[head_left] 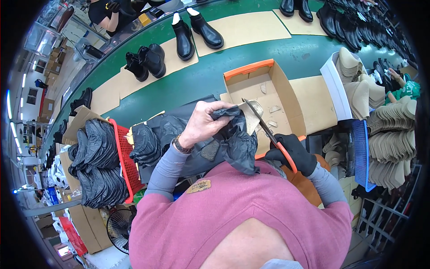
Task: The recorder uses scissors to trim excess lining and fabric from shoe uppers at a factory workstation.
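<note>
My left hand (204, 123), bare with a bracelet at the wrist, is closed on a crumpled black sheet bundle (241, 150). Out of that bundle sticks a beige stiff piece (249, 120). My right hand (299, 154), in a black glove, grips scissors (285, 156) with orange handles. Their dark blades lie against the beige piece; whether they are cutting into it I cannot tell. Just beyond, a cardboard box (291, 96) with an orange edge holds several beige scraps (274, 108). Beneath my left hand lies a small dark grey piece (209, 151).
To my left, a red plastic basket (124, 163) stands beside stacked black crinkled bundles (101, 163). Stacks of beige shaped pieces (389, 145) sit at right by a blue basket (361, 154). Black boots (182, 38) stand along the green bench (251, 54). Another person (104, 15) is at far left.
</note>
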Demonstrator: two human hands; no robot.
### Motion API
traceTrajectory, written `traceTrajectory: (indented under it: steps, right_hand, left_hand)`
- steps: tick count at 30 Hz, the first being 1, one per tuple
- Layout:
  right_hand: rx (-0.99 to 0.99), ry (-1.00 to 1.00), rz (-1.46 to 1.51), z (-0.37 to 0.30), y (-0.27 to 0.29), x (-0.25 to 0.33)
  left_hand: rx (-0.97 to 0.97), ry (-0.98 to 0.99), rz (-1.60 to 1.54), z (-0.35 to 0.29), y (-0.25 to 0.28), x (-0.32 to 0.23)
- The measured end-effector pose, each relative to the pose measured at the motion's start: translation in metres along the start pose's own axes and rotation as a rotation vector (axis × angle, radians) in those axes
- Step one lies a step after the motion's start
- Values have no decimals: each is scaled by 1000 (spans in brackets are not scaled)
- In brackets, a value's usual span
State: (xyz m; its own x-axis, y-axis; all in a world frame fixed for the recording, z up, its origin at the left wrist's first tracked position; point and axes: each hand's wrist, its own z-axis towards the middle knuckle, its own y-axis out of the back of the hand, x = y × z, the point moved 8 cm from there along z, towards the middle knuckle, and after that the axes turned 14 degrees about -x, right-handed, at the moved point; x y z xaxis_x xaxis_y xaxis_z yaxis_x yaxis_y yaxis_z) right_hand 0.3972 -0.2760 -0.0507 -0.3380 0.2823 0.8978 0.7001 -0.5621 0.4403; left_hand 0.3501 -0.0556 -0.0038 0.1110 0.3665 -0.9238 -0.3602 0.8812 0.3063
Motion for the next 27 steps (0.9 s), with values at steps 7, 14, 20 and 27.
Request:
traceTrajectory:
  steps: [7,14,20,27]
  right_hand:
    - [-3,-29,238,3,-4,-8]
    - [71,140,185,3,1,19]
    - [54,34,222,3,8,28]
    - [19,288,35,-3,6,38]
  left_hand:
    - [1,-5,-26,1,-2,-4]
    - [-8,-31,-23,-1,-2,-23]
    - [-17,-193,109,-5,-2,-43]
    - [-7,-118,24,-6,-5,-33]
